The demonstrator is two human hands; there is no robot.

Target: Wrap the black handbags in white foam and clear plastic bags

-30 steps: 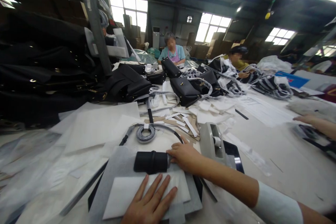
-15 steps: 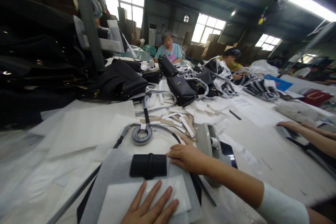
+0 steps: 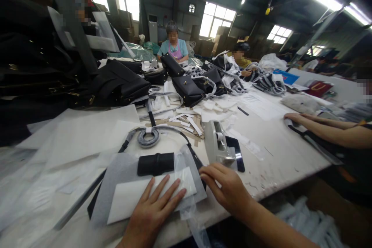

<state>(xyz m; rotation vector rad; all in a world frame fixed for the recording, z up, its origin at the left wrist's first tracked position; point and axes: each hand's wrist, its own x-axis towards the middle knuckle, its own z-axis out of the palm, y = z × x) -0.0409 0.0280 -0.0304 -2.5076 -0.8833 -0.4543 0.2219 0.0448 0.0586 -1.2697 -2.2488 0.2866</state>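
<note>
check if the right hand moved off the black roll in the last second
Yes. The right hand left the right end of the black roll and drew back toward the person, now near the tape dispenser.

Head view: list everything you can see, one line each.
rolled black strap: one, black, on the grey sheet
grey sheet: one, grey, near table edge
white paper: one, white, on the grey sheet
coiled strap: one, grey, beyond the rolled black strap
tape dispenser: one, grey, right of the rolled black strap
handbags: several, black, mid-table
paper strips: many, white and brown, mid-table
table: one, white
co-workers: two seated at far end; another's arms at right
left hand: flat on the white paper
right hand: at the grey sheet's right edge
</note>
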